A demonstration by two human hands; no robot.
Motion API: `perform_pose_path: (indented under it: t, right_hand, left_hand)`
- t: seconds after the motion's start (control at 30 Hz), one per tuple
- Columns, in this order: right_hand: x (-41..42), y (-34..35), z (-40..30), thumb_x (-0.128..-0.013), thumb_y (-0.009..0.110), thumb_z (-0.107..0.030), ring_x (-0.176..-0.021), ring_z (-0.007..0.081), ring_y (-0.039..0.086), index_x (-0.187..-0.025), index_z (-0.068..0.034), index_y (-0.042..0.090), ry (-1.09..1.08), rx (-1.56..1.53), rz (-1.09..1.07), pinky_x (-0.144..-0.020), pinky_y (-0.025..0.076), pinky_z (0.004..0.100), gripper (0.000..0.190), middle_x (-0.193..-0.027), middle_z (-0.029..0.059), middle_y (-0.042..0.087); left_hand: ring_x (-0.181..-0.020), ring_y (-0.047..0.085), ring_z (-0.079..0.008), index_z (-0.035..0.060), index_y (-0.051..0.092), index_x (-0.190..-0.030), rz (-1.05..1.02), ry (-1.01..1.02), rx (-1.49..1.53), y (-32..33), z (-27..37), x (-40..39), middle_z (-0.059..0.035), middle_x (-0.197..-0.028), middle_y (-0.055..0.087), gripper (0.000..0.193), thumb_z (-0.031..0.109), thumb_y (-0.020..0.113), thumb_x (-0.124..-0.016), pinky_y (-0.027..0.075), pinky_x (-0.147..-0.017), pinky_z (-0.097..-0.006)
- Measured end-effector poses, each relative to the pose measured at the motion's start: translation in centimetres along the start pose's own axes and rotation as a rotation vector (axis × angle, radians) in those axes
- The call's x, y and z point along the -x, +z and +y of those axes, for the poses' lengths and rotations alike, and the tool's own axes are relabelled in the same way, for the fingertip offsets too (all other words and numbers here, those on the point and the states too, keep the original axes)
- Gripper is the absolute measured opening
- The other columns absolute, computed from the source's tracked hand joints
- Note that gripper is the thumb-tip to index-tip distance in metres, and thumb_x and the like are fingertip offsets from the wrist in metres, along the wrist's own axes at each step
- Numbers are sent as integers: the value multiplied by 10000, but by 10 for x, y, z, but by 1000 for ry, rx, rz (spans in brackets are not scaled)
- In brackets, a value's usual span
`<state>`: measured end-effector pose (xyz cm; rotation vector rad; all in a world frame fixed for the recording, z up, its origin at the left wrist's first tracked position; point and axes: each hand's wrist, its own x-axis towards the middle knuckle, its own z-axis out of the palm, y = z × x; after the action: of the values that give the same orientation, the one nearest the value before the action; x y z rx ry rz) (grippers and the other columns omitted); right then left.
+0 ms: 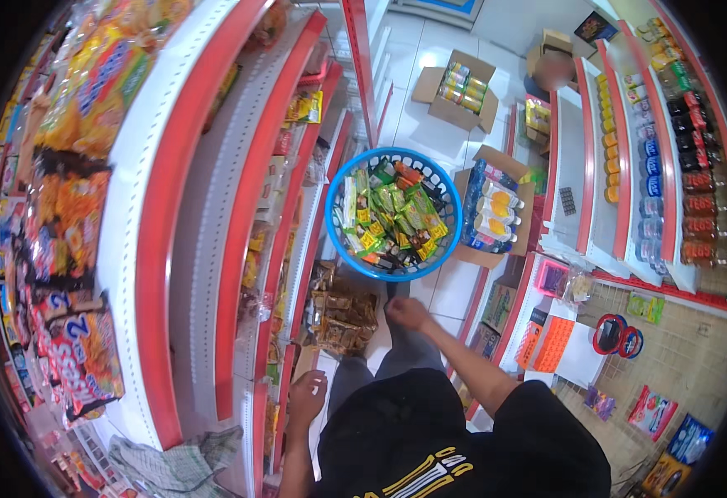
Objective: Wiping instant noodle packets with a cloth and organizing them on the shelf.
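A round blue plastic basket stands in the aisle in front of me, filled with green, yellow and dark snack or sachet packets. My right hand hangs over my leg just short of the basket's near rim, apart from it. Its fingers are curled, and the palm is hidden. Beside the lower part of the left shelf, my left hand has loosely bent fingers with a gap between them and holds nothing visible. Between the basket and my left hand, a bundle of brown shiny packets lies by my feet.
Red-edged shelves with noodle packs flank the left. Bottles line the right shelves. An open carton of bottles is beside the basket; another carton with cans or bottles stands farther off. A checked cloth lies low left.
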<state>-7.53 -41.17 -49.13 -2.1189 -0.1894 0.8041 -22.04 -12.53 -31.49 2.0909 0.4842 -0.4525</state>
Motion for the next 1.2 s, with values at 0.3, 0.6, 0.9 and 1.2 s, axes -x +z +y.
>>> perform_pose_path:
  t: [0.3,0.6,0.9,1.2]
  right_hand:
    - [-32,-46,131,-786,652,-335,-943,347,637,-1037,-80,624,399,250,-115,-853,499,421,359,-992,182,668]
    - [-101,-24,73,-744,690,-234,-1026,369,581,-1059,-65,605,174,-69,69,-871,483,447,367,-1029,201,620]
    - [-78,-8,41,-776,562,-195,-1145,344,555,-1099,-131,667,334,399,-455,-890,494,467,345,-1525,91,236]
    - [-71,-11,62,-697,649,-253,-1107,312,594,-1056,-146,691,353,535,-387,-906,479,450,376,-1556,80,134]
  left_hand:
    - [-725,663,-174,-2,646,-954,-17,-522,114,-3,-88,80,-98,-889,661,158,124,586,-879,531,-592,-265]
    - [-763,659,-166,4,600,-1039,103,-588,333,17,-53,81,-103,-928,658,161,107,561,-922,511,-604,-251]
    - [-719,665,-185,-32,616,-1006,271,-647,265,23,-37,106,-118,-915,658,160,50,584,-873,547,-647,-278]
    - [-729,669,-167,39,601,-1005,436,-679,223,4,-75,169,-78,-887,668,153,147,565,-902,481,-584,-263]
